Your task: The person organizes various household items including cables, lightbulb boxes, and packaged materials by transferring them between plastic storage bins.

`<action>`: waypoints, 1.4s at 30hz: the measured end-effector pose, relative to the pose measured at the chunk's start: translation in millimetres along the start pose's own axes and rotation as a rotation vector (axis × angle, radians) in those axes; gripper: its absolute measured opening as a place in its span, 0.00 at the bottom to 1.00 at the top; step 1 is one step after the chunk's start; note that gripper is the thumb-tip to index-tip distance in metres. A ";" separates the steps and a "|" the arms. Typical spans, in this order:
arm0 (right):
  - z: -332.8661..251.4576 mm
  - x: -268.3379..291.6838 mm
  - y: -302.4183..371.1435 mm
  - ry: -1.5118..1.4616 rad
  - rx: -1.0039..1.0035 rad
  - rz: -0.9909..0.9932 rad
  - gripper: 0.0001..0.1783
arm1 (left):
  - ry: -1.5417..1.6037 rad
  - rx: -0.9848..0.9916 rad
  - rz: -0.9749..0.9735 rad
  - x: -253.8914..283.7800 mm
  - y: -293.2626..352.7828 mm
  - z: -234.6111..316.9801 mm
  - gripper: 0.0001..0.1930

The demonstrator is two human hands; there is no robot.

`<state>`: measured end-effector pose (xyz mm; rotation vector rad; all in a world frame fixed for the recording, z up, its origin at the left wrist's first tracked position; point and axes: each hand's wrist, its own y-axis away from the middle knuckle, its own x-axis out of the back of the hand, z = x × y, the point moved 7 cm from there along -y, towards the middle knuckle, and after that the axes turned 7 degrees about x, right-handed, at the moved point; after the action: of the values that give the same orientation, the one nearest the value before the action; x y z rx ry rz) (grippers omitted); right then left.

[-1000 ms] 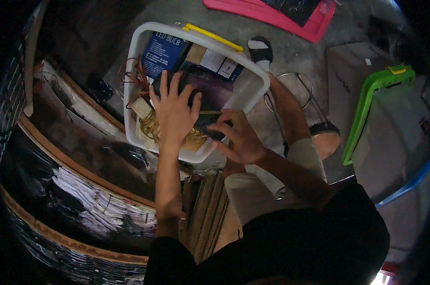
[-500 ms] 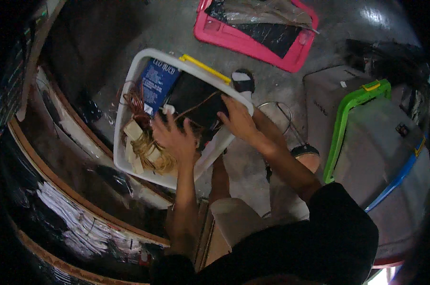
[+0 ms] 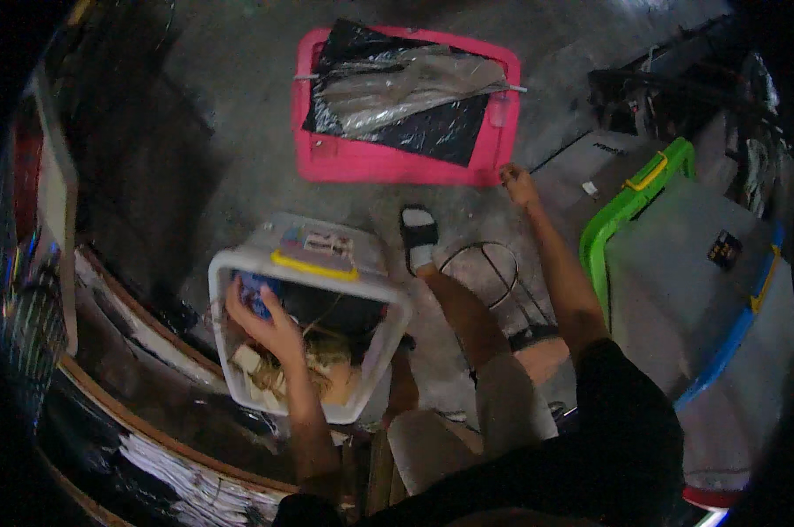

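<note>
My left hand [image 3: 269, 325] is inside the mouth of a whitish plastic storage bin [image 3: 224, 351] with a yellow handle [image 3: 313, 266]. Its thumb and fingers are spread around a blue printed box [image 3: 256, 292]; a firm grip on the box does not show. Bundled tan cord and pale pieces [image 3: 313, 373] lie lower in the bin, and a dark item fills its far side. Out to the right, my right hand [image 3: 517, 184] has its fingers curled at the near right corner of a pink lid [image 3: 370, 169]. Black sheet plastic [image 3: 454, 145] and a crumpled clear plastic bag [image 3: 405, 83] lie on the lid.
Grey bins [image 3: 678, 263], one with a green rim [image 3: 594, 255], stand at my right. Between my legs and these bins is a round metal frame [image 3: 502, 277]. Shelves with stacked packets [image 3: 177, 470] run along the left. My slippered foot [image 3: 419, 230] is beside the bin.
My right hand has left the bin's right side and reached out to the pink lid. My left hand has moved over to the blue box. The view has shifted, showing more of the lid.
</note>
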<state>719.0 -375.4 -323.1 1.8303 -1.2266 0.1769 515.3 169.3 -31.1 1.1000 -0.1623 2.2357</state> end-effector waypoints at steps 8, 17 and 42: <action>156.7 16.4 -198.8 0.062 -0.022 0.113 0.29 | -0.292 -0.101 -0.315 -287.2 -263.6 -73.1 0.39; 176.8 16.9 -197.7 -0.033 -0.122 0.288 0.37 | -0.181 0.365 -0.483 -416.5 -264.7 -160.4 0.45; -313.4 325.4 -58.5 -0.249 0.353 0.215 0.42 | 0.680 0.547 -0.112 -109.2 -168.4 53.0 0.42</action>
<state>1034.1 -356.7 5.4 2.0634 -1.6522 0.3080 699.3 229.9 -105.8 0.5082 0.8094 2.4740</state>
